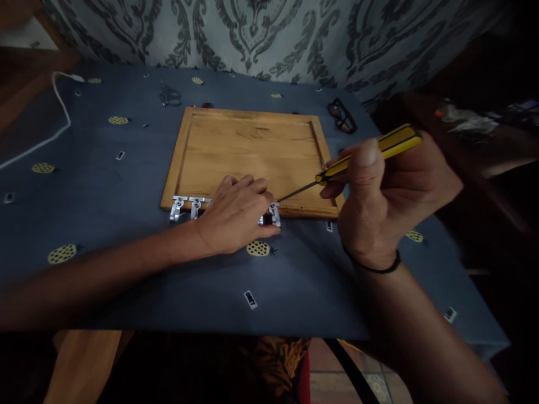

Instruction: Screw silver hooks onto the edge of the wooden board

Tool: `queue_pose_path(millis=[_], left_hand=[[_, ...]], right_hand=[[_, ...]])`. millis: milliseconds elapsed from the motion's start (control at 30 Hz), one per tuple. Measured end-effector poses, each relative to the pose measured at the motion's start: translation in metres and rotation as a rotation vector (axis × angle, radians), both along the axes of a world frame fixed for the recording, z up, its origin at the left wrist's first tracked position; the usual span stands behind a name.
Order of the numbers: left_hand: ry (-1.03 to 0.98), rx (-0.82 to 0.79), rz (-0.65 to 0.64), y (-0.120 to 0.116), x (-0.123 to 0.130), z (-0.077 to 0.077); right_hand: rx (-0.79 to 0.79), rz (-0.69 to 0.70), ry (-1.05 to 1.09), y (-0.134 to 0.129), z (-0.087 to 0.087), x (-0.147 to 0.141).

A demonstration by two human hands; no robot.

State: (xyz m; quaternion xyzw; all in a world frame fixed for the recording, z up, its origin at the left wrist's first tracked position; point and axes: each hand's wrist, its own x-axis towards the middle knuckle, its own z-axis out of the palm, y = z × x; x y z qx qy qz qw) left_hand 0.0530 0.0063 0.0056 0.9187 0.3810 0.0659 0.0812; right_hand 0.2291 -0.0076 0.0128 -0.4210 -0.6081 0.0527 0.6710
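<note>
A framed wooden panel (248, 151) lies flat on the table, with a row of silver hinges (196, 206) along its near edge. My left hand (238, 213) bends over that edge, its fingers closed around the right end of the row. Its thumb is beside the rightmost hinge (274, 213), and the palm hides some of the hinges. In my right hand (379, 196) is a yellow-and-black screwdriver (370, 151), held by the handle. The shaft slants down to the left, and its tip is at or just above the rightmost hinge; contact cannot be made out.
A blue cloth with pineapple prints covers the table (138, 269). Dark-framed glasses (342, 116) lie behind the panel on the right. Small metal pieces (169, 95) lie at the back left. A white cable (63, 109) runs along the left, and a patterned curtain (252, 33) hangs behind.
</note>
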Motion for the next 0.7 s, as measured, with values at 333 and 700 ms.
queue_pose_path(millis=[333, 700], left_hand=[[-0.004, 0.005, -0.003, 0.0004, -0.0011, -0.0016], [0.026, -0.021, 0.009, 0.0002, 0.0007, 0.0018]], right_hand=[[-0.073, 0.028, -0.063, 0.0005, 0.0004, 0.0005], [-0.068, 0.080, -0.067, 0.0026, -0.0025, -0.0005]])
